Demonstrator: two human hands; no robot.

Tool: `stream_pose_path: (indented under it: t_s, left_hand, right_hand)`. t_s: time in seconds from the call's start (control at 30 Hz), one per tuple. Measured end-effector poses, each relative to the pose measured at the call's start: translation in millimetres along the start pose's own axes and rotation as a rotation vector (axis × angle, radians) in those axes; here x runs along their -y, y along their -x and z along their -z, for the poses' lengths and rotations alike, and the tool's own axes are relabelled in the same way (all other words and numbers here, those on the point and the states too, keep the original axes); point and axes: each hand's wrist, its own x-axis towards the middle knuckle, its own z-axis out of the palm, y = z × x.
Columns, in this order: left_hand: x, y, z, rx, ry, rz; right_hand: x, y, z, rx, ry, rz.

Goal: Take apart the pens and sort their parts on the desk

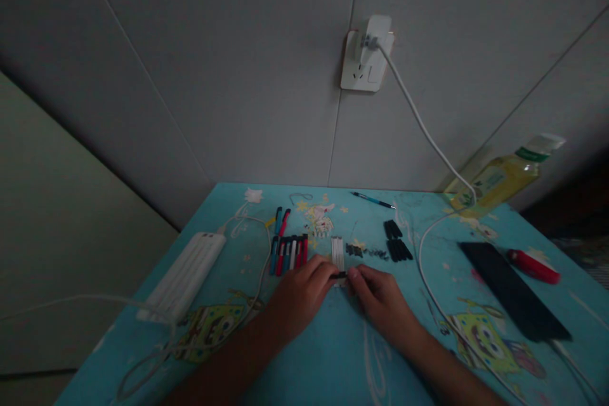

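Between my left hand [301,292] and my right hand [380,298] is a small black pen part [339,275]. The fingertips of my left hand are closed on its left end. My right thumb and fingers pinch its right end, partly hiding it. Just behind my fingers lies a row of thin white pen refills [337,250]. To their right are small dark pen pieces [354,250] and a row of springs [377,254]. Black pen barrels or caps [398,250] lie farther right. Red, blue and white pen barrels [292,255] with dark ends lie left of the refills.
A white power strip [188,273] and loose cable lie at left. On the right are a dark phone-like slab [514,292], a red object [533,266] and a yellow liquid bottle [504,177]. A blue pen [373,200] lies near the wall; a white cable [423,273] crosses the table.
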Motion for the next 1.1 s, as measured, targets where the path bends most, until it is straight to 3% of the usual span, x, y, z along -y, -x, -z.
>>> stream_pose_path:
  t_s: [0.2, 0.43, 0.77, 1.0, 1.1]
  left_hand:
    - [2.9, 0.1, 1.0, 0.032, -0.036, -0.012]
    - [4.4, 0.4, -0.6, 0.041, -0.046, -0.004]
    - [3.5, 1.6, -5.1, 0.038, -0.072, -0.013]
    - [2.5, -0.6, -1.5, 0.015, 0.226, 0.068]
    - [2.0, -1.4, -3.2, -0.003, 0.432, 0.168]
  right_hand:
    - [3.0, -0.7, 4.1, 0.007, 0.171, 0.144]
    - [3.0, -2.9, 8.4, 0.003, 0.120, 0.253]
    - [4.8, -2.2, 11.4, -0.027, 0.021, 0.237]
    - [3.6, -2.7, 12.6, -0.025, 0.052, 0.335]
    - [-3.2, -0.7, 15.8, -0.056, 0.148, 0.459]
